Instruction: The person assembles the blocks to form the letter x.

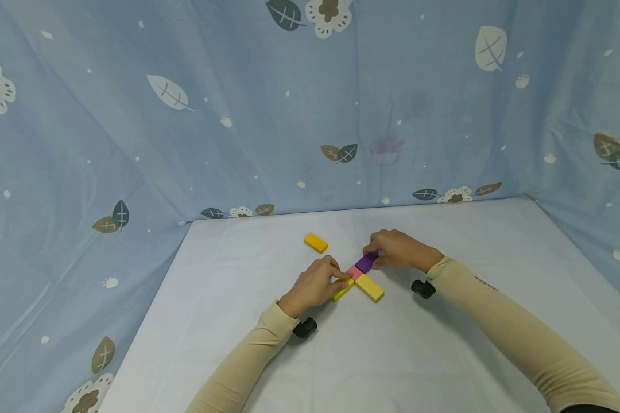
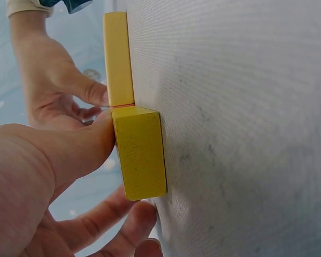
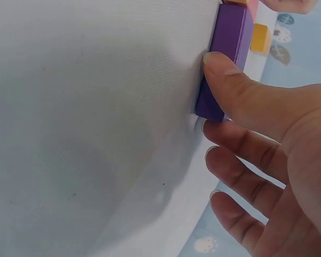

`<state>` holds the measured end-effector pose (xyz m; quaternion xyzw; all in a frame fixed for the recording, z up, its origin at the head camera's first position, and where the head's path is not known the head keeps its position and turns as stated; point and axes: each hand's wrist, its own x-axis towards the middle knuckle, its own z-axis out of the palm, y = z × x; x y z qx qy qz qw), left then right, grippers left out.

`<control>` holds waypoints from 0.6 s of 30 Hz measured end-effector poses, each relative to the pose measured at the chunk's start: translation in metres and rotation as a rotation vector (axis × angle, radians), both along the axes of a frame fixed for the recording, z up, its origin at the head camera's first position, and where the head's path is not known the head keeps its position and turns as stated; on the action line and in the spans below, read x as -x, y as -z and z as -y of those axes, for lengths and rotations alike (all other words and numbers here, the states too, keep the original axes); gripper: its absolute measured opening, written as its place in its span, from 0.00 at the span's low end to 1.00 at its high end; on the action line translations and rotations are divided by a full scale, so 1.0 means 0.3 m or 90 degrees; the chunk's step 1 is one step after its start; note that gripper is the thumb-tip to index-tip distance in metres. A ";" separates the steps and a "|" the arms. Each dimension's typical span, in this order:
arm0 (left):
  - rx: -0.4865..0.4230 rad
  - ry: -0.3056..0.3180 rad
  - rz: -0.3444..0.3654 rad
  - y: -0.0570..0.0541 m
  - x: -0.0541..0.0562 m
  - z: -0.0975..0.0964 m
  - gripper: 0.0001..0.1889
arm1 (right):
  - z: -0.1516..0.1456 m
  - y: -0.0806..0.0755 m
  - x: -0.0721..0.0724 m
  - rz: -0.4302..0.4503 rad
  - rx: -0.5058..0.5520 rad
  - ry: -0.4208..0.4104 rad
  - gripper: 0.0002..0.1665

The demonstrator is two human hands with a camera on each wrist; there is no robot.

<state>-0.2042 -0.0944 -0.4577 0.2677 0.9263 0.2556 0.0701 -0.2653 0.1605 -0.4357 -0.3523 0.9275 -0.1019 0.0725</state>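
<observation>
Several flat blocks meet in a cross-like group on the white table. At its middle is a pink block (image 1: 355,272), partly covered by fingers. My left hand (image 1: 314,285) grips the bright yellow block (image 2: 142,155) at the near left, thumb on one side and fingers by its end; its index fingertip reaches the pink block. My right hand (image 1: 400,250) pinches the purple block (image 3: 230,35) at the far right, its thumb (image 3: 227,67) along one side. A pale yellow block (image 1: 369,288) lies at the near right, with no hand on it.
An orange-yellow block (image 1: 316,242) lies by itself farther back, left of the group. Black wrist cameras (image 1: 305,327) hang close to the tabletop (image 1: 227,321) below each cuff. Behind the table's far edge hangs a blue patterned curtain (image 1: 268,126).
</observation>
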 end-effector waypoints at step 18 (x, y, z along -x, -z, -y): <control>-0.001 0.000 0.006 0.006 0.004 0.001 0.13 | 0.003 -0.011 -0.011 -0.001 0.009 -0.010 0.17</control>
